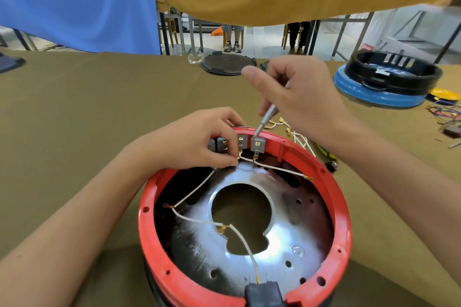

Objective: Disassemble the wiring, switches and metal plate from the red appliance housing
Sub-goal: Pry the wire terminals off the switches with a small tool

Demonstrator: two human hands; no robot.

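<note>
The red appliance housing [344, 209] lies open side up in front of me, with a shiny metal plate [294, 239] inside that has a large round hole. White wires [192, 193] with brass terminals run across the plate to grey switches [258, 144] on the far rim. My left hand [199, 142] pinches a wire terminal at a switch. My right hand [296, 97] grips a thin metal tool [265, 118] whose tip touches the top of the neighbouring switch.
A black plug socket [263, 293] sits in the near rim. Loose white wires [299, 136] lie behind the housing. At the back right stands a blue and black housing [384, 82], with coloured wires [446, 113] beside it. A black lid [228, 63] lies at the table's far edge.
</note>
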